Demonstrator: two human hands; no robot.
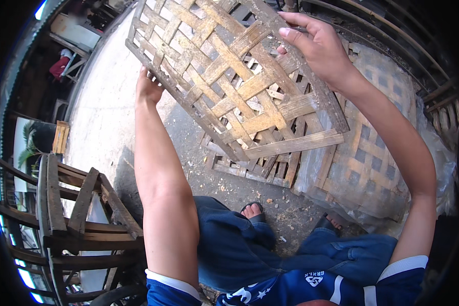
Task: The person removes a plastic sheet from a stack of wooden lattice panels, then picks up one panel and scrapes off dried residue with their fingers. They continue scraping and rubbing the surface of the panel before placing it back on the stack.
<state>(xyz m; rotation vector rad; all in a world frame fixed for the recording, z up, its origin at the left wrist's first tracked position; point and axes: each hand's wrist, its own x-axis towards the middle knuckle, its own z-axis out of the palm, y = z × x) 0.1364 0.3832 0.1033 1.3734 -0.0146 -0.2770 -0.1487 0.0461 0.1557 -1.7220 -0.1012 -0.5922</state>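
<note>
Up in front of me I hold a woven bamboo tray (pixel 247 84), its flat strips crossing in an open lattice inside a wooden frame. It is tilted, one short end of the frame toward me. My left hand (pixel 149 87) grips the left rail; most of its fingers are hidden behind the frame. On the right rail, my right hand (pixel 319 46) has its thumb on top, with other fingers around the edge. Below the tray lie more slatted lattice pieces (pixel 250 171) on the ground, partly hidden by it.
At the right, a stack of woven trays (pixel 375 148) is partly covered by clear plastic sheeting (pixel 354 204). A wooden rack (pixel 86 219) stands at the lower left. Concrete ground (pixel 97 97) stretches ahead on the left. A person in red (pixel 60 65) is at the far left.
</note>
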